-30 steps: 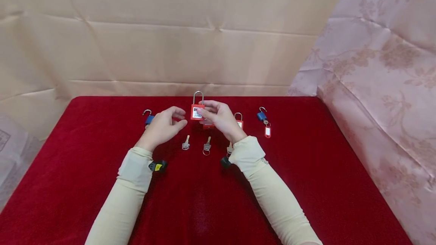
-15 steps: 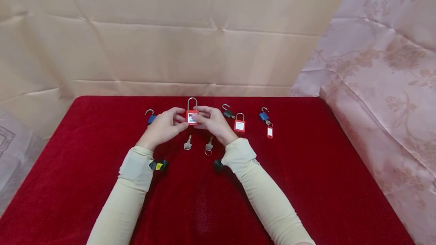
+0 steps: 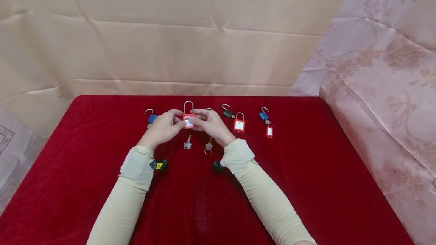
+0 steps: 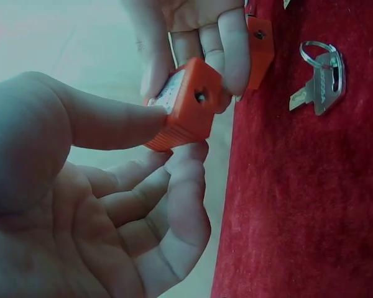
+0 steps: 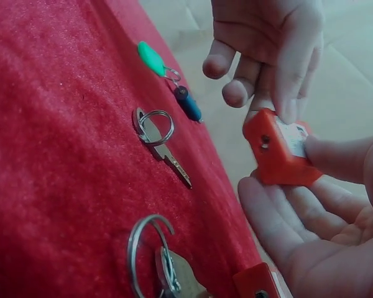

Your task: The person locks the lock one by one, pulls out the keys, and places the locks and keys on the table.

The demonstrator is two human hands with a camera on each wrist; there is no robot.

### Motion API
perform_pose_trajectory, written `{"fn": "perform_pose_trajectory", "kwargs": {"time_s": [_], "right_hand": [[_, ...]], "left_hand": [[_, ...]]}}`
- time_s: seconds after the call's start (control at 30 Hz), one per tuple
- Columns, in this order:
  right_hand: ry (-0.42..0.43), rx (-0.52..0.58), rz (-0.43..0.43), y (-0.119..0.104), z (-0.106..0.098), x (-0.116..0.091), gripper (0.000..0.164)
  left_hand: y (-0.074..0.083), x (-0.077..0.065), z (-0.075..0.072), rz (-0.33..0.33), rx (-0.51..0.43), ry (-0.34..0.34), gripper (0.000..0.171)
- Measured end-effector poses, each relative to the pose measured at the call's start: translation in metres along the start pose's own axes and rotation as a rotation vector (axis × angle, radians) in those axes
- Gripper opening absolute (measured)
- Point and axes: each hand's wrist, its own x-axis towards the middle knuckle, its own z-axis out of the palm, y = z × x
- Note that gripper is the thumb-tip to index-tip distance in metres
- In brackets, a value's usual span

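Tablecloth (image 3: 204, 203) deep red. Far curtain (image 3: 170, 41) plain beige; right curtain (image 3: 385, 75) pale pink, brownish floral sprays. Held padlock (image 4: 189, 102) red, white-labelled, silver-shackled; resting padlock (image 3: 239, 125) to its right, likewise. Left padlock (image 3: 152, 118) blue, its fob (image 5: 151, 59) green. Far-right padlock (image 3: 263, 116) blue, red tag (image 3: 270, 131) white-centred. Sleeves (image 3: 112, 207) pale cream.

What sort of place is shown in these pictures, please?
Probably an improvised indoor tabletop set, perhaps for filming, though the room itself is hidden. A plush red cloth covers the working surface, a creased beige sheet rises behind it, and a pale pink floral-printed sheet screens one side.
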Motion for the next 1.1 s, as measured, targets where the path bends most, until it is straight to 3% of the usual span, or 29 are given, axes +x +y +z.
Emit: {"fn": "perform_pose_trajectory", "kwargs": {"time_s": [0.6,1.1], "right_hand": [[-0.058,-0.024,0.067,0.000,0.001,-0.001,0.043],[-0.077,-0.053,0.102,0.002,0.001,-0.002,0.046]], "left_hand": [[-0.008,0.004,0.005,-0.097,0.056,0.049,0.044],[-0.015,0.008,0.011,-0.071,0.112,0.048,0.042]]}}
